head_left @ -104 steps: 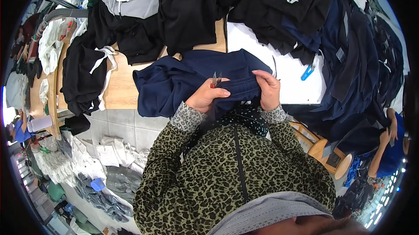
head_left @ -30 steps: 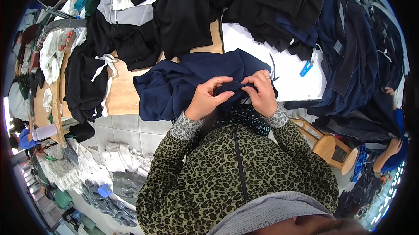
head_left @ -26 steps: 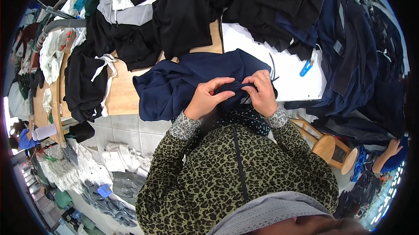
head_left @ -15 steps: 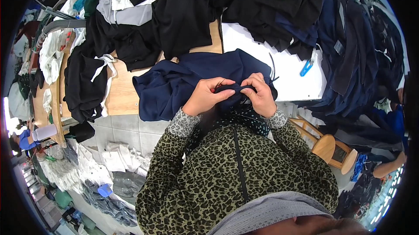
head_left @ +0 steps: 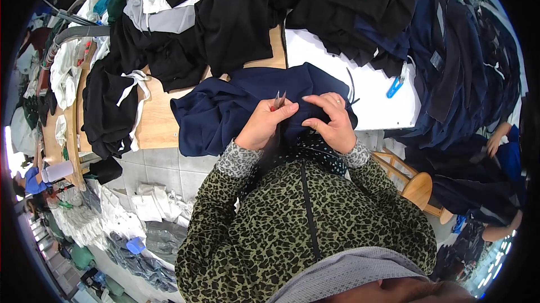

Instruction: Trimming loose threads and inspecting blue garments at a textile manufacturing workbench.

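My left hand (head_left: pixel 261 127) is closed around a small pair of thread snips (head_left: pixel 279 99), with a bit of red showing at the grip and the metal blades pointing away from me. Opposite it, my right hand (head_left: pixel 336 124) is raised with thumb and fingers apart and nothing visible between them. Beneath both hands a navy garment (head_left: pixel 216 103) lies crumpled over the table's near edge. A thin dark cord (head_left: pixel 352 84) sticks out at the garment's right end.
Black garments (head_left: pixel 236 21) are heaped at the back. A blue-handled tool (head_left: pixel 395 87) lies on the white tabletop (head_left: pixel 315 50). Navy fabric (head_left: pixel 450 66) hangs at right, above a wooden stool (head_left: pixel 417 191). At the far right is another person's hand (head_left: pixel 495 141).
My hands have let go of the navy fabric edge pinched between them and moved apart. The snips' blades now show upright in my left hand. At right, another person's arm and dark cloth have moved.
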Available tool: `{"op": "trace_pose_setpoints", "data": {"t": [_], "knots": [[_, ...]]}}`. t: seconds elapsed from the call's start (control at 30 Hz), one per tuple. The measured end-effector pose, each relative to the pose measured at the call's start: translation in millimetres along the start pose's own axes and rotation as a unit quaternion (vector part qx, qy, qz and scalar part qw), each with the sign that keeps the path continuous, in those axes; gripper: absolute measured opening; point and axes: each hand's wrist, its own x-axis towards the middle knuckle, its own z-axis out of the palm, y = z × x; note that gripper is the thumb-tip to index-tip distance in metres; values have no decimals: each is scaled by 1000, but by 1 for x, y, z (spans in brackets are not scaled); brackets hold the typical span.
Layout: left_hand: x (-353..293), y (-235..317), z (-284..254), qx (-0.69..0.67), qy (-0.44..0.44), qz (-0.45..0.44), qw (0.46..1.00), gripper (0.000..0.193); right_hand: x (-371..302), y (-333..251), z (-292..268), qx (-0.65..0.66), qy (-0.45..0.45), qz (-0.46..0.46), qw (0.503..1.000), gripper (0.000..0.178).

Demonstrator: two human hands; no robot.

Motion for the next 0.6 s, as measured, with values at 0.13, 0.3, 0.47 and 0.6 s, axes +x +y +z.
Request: {"op": "trace_pose_setpoints", "data": {"t": [0.13,0.3,0.47,0.6], "knots": [[-2,0,10,-63,11,-28,998,14,-1,6,3,6,-26,17,1000,30],[1,-4,11,-193,20,-76,978,15,-2,12,15,40,35,-4,999,18],[-1,1,1,-20,36,-30,999,14,0,6,15,59,42,41,997,16],[-3,6,6,364,161,263,879,12,0,6,16,18,31,40,999,17]]}}
